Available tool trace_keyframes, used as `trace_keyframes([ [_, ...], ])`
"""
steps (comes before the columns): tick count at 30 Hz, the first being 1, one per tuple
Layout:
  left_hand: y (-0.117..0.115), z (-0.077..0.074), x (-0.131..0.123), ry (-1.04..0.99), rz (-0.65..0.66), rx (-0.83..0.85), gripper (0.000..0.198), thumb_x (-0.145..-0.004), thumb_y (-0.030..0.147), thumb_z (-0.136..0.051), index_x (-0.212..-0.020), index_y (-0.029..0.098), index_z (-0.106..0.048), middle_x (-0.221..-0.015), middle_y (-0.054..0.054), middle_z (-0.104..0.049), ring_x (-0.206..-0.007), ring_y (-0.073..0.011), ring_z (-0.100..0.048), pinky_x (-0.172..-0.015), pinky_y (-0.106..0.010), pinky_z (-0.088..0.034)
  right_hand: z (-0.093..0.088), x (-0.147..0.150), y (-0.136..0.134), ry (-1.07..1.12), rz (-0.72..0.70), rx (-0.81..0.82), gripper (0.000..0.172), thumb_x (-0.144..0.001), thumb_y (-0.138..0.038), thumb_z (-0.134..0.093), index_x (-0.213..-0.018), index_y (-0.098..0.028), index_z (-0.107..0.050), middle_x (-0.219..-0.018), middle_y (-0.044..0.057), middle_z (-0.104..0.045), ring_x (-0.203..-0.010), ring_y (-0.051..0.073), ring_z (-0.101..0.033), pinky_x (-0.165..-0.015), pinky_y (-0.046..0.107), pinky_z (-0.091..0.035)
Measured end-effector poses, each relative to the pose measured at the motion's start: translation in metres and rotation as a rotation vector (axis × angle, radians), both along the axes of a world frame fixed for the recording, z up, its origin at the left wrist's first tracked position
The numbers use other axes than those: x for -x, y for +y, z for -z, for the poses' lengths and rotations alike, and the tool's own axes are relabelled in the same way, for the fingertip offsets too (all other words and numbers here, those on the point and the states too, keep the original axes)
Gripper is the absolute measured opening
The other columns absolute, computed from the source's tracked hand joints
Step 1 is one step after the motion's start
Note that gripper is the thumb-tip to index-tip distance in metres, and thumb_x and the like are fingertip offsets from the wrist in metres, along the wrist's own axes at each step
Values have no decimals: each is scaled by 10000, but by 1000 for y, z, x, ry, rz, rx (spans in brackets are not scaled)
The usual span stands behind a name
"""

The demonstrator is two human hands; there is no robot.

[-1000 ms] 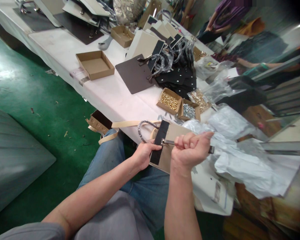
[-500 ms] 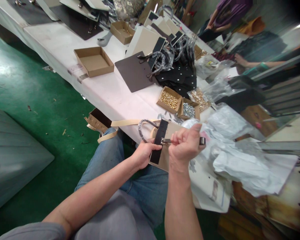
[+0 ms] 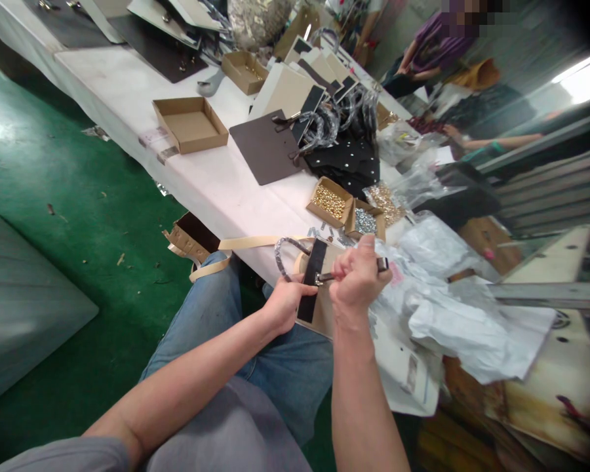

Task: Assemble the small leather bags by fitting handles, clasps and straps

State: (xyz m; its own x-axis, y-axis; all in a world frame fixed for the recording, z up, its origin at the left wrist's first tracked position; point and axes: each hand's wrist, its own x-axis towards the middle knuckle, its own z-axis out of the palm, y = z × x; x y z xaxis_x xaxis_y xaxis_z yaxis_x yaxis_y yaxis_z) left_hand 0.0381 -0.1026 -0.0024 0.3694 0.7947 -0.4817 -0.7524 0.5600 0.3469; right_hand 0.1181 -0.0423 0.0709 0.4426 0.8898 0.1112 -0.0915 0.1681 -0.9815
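Note:
My left hand is closed on the near left edge of a beige bag panel, its thumb lying on the black strip that crosses it. A plastic-wrapped bag handle loops up beside those fingers. In my right hand, a fist with the thumb up, is a hand tool with a slim metal shaft and a dark end. The tip of the shaft meets a small metal fitting on the strip. The fist hides most of the tool, so its exact kind is unclear.
Small boxes of gold studs and silver hardware stand beyond the panel. Farther back are a brown panel, an open cardboard box and stacked bag pieces. White plastic bags lie right. Another person sits behind.
The whole view has shifted slightly. My right fist and the tool have turned a little over the fitting, while my left hand keeps its grip on the panel.

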Motion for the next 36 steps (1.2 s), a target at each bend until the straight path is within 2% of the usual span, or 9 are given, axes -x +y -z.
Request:
trace_keyframes([
  [4, -1, 1, -5, -29, 10, 51, 350, -632, 176, -890, -981, 152, -880, -909, -115, -836, -821, -287, -751, -818, -390, -583, -10, -10, 5, -61, -14, -59, 724, -1022, -557, -822, -564, -248, -355, -489, -106, -284, -381, 58, -259, -335, 220, -224],
  [8, -3, 1, -10, 47, -49, 45, 288, -655, 143, -851, -940, 151, -890, -875, -106, -830, -817, -280, -728, -811, -385, -577, -14, 0, 1, -100, -7, -123, 705, -1028, -535, -824, -559, -244, -385, -502, -92, -324, -404, 62, -292, -356, 214, -280],
  [13, -4, -2, -11, 90, -61, 32, 289, -665, 138, -814, -942, 128, -896, -833, -91, -810, -794, -252, -701, -764, -353, -544, -8, 13, -2, -130, 16, -128, 696, -1042, -524, -812, -559, -244, -397, -496, -83, -331, -410, 72, -324, -362, 211, -305],
  [18, -5, -1, -13, 155, -85, -53, 308, -663, 148, -821, -959, 138, -907, -866, -69, -814, -867, -258, -712, -823, -344, -551, -4, 12, 0, -168, 39, -126, 686, -1047, -516, -805, -558, -244, -407, -495, -75, -355, -407, 77, -349, -368, 224, -306],
  [23, -5, 5, -13, 138, -96, -79, 349, -663, 167, -844, -1002, 145, -924, -933, -67, -833, -908, -249, -693, -843, -327, -536, -1, 6, 1, -132, 52, -122, 725, -1060, -546, -780, -548, -251, -359, -486, -81, -309, -384, 75, -314, -353, 243, -250],
  [27, -4, 6, -11, 157, -74, -73, 273, -659, 168, -850, -925, 137, -904, -866, -46, -790, -825, -210, -643, -798, -315, -501, 1, -2, 2, -49, 53, -89, 744, -1037, -624, -792, -561, -273, -339, -481, -88, -260, -371, 80, -241, -338, 267, -186],
  [30, -3, 5, -10, 206, -61, -93, 173, -658, 167, -838, -828, 135, -853, -774, -10, -703, -761, -169, -558, -736, -293, -429, 2, -6, 3, -27, 61, -76, 759, -1015, -654, -811, -554, -279, -337, -473, -90, -244, -364, 82, -214, -339, 279, -154],
  [33, -2, 4, -9, 250, -46, -120, 93, -669, 162, -826, -754, 138, -795, -728, 12, -632, -739, -149, -497, -708, -285, -372, 2, -5, 3, -14, 73, -72, 762, -1008, -639, -821, -559, -269, -329, -471, -96, -252, -365, 73, -217, -349, 268, -158],
  [36, -1, 3, -9, 254, -31, -139, 77, -689, 166, -821, -755, 137, -792, -748, 4, -639, -750, -154, -503, -714, -289, -370, 2, -2, 3, -27, 84, -79, 745, -1041, -582, -789, -562, -256, -320, -473, -98, -270, -368, 62, -234, -357, 249, -186],
])
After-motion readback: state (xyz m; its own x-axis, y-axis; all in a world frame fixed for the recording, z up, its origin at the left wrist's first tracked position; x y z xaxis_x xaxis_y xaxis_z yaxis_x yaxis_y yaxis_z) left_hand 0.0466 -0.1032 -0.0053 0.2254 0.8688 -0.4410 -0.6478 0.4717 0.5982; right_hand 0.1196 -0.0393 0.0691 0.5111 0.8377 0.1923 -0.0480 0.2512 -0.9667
